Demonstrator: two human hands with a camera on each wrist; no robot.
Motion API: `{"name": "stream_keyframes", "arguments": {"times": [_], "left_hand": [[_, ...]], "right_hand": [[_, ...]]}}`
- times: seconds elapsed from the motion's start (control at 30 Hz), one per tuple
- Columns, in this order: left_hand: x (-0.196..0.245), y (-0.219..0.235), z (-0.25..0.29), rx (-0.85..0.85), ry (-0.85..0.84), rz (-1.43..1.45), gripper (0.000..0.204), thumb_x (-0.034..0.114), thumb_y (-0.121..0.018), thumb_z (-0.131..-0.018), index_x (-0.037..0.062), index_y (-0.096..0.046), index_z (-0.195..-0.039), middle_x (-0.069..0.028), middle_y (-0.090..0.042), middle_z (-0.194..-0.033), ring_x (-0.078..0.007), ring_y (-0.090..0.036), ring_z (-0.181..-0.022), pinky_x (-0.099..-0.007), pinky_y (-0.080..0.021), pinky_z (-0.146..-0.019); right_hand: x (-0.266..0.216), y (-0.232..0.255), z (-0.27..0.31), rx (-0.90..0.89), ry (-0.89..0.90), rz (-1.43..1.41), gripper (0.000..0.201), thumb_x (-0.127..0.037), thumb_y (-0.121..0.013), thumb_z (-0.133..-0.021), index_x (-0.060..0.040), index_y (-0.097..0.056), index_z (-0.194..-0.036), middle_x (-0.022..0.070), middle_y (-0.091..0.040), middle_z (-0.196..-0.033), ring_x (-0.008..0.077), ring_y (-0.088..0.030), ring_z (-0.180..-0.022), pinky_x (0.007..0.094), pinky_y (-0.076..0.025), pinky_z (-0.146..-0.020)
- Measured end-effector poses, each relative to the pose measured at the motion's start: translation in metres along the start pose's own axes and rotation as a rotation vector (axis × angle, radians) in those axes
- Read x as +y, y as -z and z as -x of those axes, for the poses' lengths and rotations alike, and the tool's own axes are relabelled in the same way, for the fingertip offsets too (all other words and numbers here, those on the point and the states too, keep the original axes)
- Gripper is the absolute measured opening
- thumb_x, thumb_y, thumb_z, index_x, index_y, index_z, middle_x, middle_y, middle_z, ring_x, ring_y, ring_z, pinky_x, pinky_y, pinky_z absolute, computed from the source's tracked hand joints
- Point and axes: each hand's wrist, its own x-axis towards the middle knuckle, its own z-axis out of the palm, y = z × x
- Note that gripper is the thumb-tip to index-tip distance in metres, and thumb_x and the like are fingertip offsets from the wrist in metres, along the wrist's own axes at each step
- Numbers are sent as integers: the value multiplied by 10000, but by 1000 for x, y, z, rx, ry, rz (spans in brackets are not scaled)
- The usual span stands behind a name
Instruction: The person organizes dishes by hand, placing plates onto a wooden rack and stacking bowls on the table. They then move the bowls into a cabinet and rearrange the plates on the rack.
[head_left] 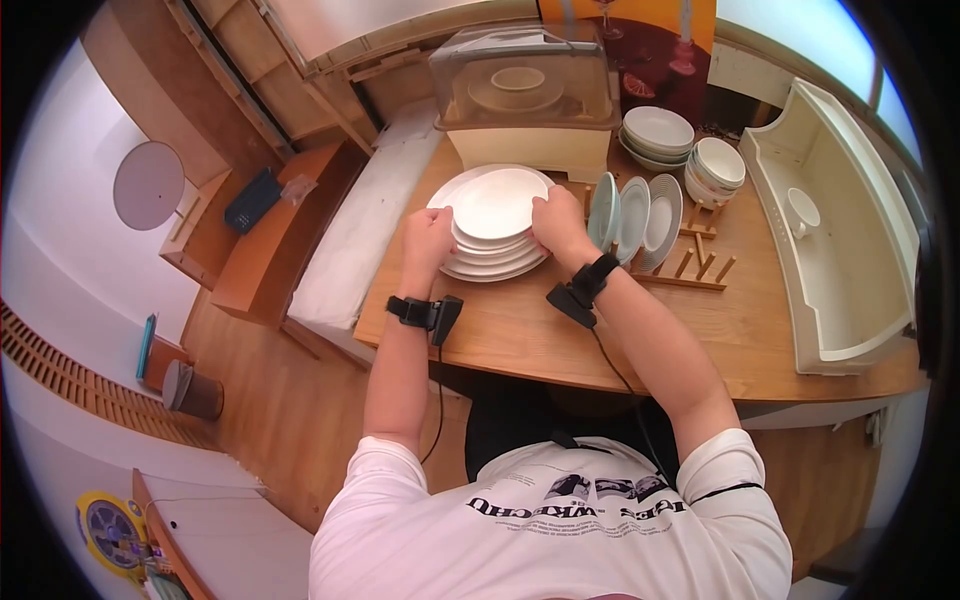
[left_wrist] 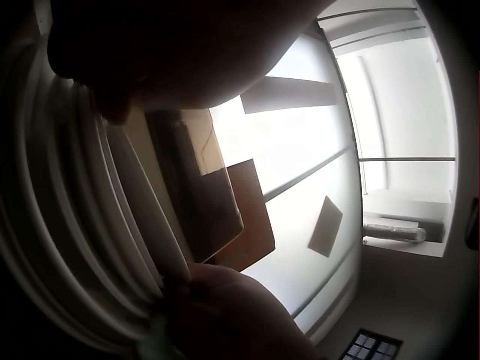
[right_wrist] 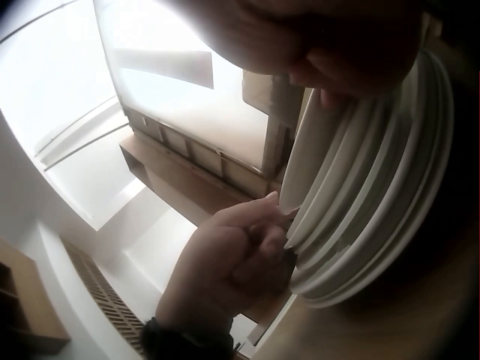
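A stack of several white plates (head_left: 500, 205) stands on the wooden table, the widest plates at the bottom. At its left rim the left hand (head_left: 429, 240) pinches the edge of the upper plates with curled fingers. Opposite, the right hand (head_left: 560, 220) grips the right edge of the upper plates. The left wrist view has the stacked rims (left_wrist: 82, 202) from the side, with the far hand (left_wrist: 232, 311) at the top plate. In the right wrist view the plate edges (right_wrist: 367, 187) lie close together, and the left hand (right_wrist: 225, 259) touches the uppermost ones.
Right of the stack, a wooden rack (head_left: 690, 283) holds upright plates (head_left: 632, 215). Behind it are stacked dishes (head_left: 658, 130) and bowls (head_left: 718, 165). A lidded dish box (head_left: 525, 100) stands at the back. A large cream tray (head_left: 850, 220) with a cup (head_left: 801, 212) lies far right.
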Motion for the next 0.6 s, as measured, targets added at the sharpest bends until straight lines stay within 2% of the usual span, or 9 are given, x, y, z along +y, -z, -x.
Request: {"name": "stream_keyframes", "arguments": {"times": [0.1,0.17,0.23,0.33,0.37,0.43,0.53,0.6], "left_hand": [[-2,1,4,-10,-4,61,317,210,-703,-995,-87,-723,-1104,-43,-608,-580,-82,-438,-408,-261,-300,-385],[-1,4,5,-5,2,73,371,200,-740,-970,-104,-716,-1182,-41,-607,-584,-74,-438,-411,-252,-290,-385],[-1,5,6,7,37,140,414,198,-767,-951,-112,-704,-1218,-42,-606,-589,-67,-425,-406,-245,-279,-381],[4,8,11,-6,82,180,444,183,-766,-949,-129,-688,-1254,-29,-618,-613,-64,-476,-444,-239,-309,-404],[7,9,13,-15,97,185,447,177,-758,-953,-136,-684,-1263,-22,-624,-624,-65,-505,-465,-237,-326,-417],[9,9,14,-7,108,184,434,192,-759,-961,-114,-695,-1261,-16,-617,-616,-59,-468,-447,-234,-308,-405],[7,8,13,7,121,179,410,208,-752,-975,-87,-707,-1256,-12,-616,-609,-57,-428,-432,-235,-293,-398],[6,8,12,6,123,181,399,217,-745,-983,-79,-712,-1250,-10,-616,-603,-58,-417,-428,-238,-289,-398]], "right_hand": [[10,-7,-2,51,82,123,289,-182,-614,-997,104,-656,-1010,335,-717,-937,497,-710,-908,524,-580,-830],[3,-4,6,61,133,187,285,-193,-624,-989,86,-668,-1022,338,-718,-967,513,-699,-968,536,-567,-887],[-1,-1,12,64,217,290,267,-190,-618,-992,70,-672,-1019,331,-722,-967,511,-699,-972,546,-565,-885],[2,-3,14,96,226,160,282,-178,-595,-999,84,-679,-1064,320,-726,-946,485,-721,-901,525,-588,-802],[3,-3,14,79,158,40,289,-170,-584,-1007,88,-676,-1100,295,-727,-907,446,-724,-833,502,-588,-738],[-1,-3,21,41,18,-198,312,-155,-560,-1022,95,-669,-1174,244,-730,-829,367,-732,-699,457,-587,-612],[-12,5,35,-48,-36,-296,364,-135,-524,-1048,92,-635,-1310,144,-691,-713,224,-654,-526,371,-518,-455],[-12,4,35,-56,-33,-292,379,-132,-517,-1059,79,-617,-1359,107,-665,-673,182,-623,-497,349,-493,-427]]}}
